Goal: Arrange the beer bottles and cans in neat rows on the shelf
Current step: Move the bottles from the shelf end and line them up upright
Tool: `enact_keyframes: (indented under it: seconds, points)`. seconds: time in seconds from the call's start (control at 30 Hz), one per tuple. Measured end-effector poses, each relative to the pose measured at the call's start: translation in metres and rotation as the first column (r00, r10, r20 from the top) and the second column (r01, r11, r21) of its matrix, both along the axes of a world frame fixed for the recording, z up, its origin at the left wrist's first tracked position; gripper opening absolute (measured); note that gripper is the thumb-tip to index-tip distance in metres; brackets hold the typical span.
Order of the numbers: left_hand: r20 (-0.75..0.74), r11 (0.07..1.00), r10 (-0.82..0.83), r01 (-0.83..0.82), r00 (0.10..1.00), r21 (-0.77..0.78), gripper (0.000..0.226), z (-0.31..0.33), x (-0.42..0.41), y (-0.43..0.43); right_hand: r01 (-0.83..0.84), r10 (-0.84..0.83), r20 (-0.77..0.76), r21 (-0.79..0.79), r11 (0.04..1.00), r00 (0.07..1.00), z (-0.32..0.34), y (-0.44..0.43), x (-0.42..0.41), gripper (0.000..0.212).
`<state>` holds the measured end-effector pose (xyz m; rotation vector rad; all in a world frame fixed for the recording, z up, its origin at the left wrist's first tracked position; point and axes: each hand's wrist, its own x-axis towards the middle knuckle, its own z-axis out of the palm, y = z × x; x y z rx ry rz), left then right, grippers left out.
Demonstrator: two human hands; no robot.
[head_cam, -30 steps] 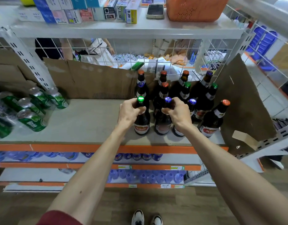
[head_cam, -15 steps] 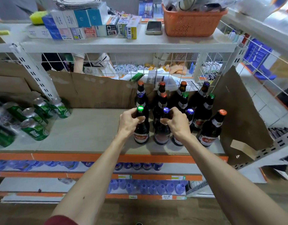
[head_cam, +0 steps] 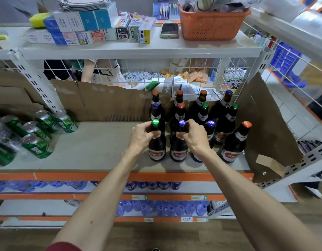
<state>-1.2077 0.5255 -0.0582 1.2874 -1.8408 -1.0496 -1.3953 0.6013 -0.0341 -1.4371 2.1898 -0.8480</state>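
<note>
The green-cap bottle (head_cam: 156, 153) and the blue-cap bottle (head_cam: 178, 154) stand upright, side by side, at the front left of the bottles (head_cam: 227, 124) grouped on the right half of the shelf (head_cam: 102, 147). The left hand (head_cam: 141, 135) grips the green-cap one by the neck, just under the cap. The right hand (head_cam: 195, 135) grips the blue-cap one the same way. Whether their bases rest on the board or hang just off it, the wide lens leaves me unable to say.

The risk, as I judge it, lies in the crowding. The two held bottles nearly touch, and the rest stand close behind and to the right in loose ranks. A sideways slide or a swing of the base could strike a neighbour and topple it, glass against glass. A grip so high on the neck gives little command of the heavy bottom. This front row also stands near the shelf's orange lip, so a pull toward the body could send a bottle over the edge to the floor (head_cam: 174, 238).

The shelf is a pale flat board, with green cans (head_cam: 36, 144) clustered at its far left, well apart from the bottles. Torn cardboard (head_cam: 102, 104) lines its back and right side, against a wire grid (head_cam: 192, 69). The upper shelf (head_cam: 156, 49) carries boxes (head_cam: 87, 28), a phone (head_cam: 169, 30) and an orange basket (head_cam: 211, 26).
</note>
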Motion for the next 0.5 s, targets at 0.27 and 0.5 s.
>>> enact_keyframes:
  seconds: [0.27,0.5]
  points:
    - [-0.022,1.000,0.007,-0.007,1.000,0.018,0.017,0.0007,0.0004,0.0009,0.015,-0.014,0.016,-0.010,1.000,1.000,-0.0049,0.0019,0.0004,0.020]
    - [-0.018,0.999,0.040,-0.040,0.999,-0.003,0.028,-0.0028,-0.0016,0.0029,0.032,-0.030,0.076,-0.017,0.999,0.997,-0.0066,0.0018,0.0030,0.025]
